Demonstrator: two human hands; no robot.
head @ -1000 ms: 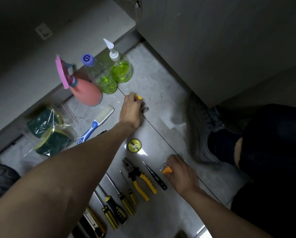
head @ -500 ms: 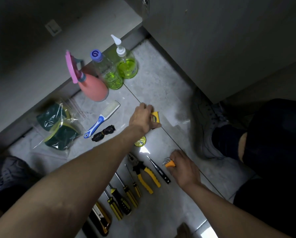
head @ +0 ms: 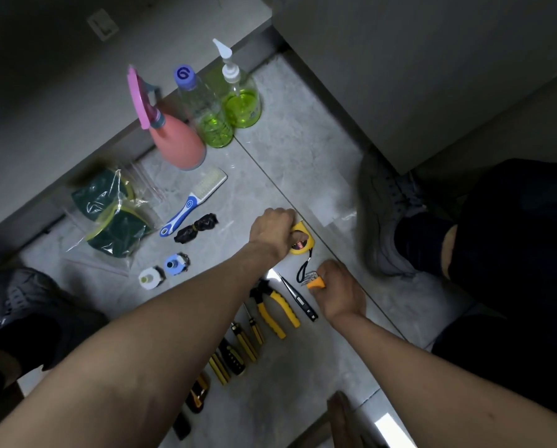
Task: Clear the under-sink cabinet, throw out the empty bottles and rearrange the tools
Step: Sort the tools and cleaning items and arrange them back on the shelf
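Observation:
My left hand (head: 275, 229) grips a yellow tape measure (head: 304, 242) low over the grey floor, its black strap hanging toward my right hand (head: 338, 291). That right hand holds an orange holder of hex keys (head: 314, 281) against the floor. Beside it lie a black test pen (head: 298, 297), yellow-handled pliers (head: 272, 307) and a row of yellow-and-black screwdrivers (head: 241, 345). By the wall stand a pink spray bottle (head: 173, 137) and two clear bottles (head: 210, 113) (head: 240, 95) with green liquid at the bottom.
A bag of green sponges (head: 112, 215), a blue-handled brush (head: 189, 203), a black bundle (head: 196, 227) and two small rolls (head: 162, 271) lie at the left. My shoes (head: 383, 215) (head: 21, 295) flank the tools. The grey cabinet door (head: 416, 59) stands at the upper right.
My left hand picked up the yellow tape measure near the bottles and brought it back toward the row of tools. My right hand stayed on the hex keys.

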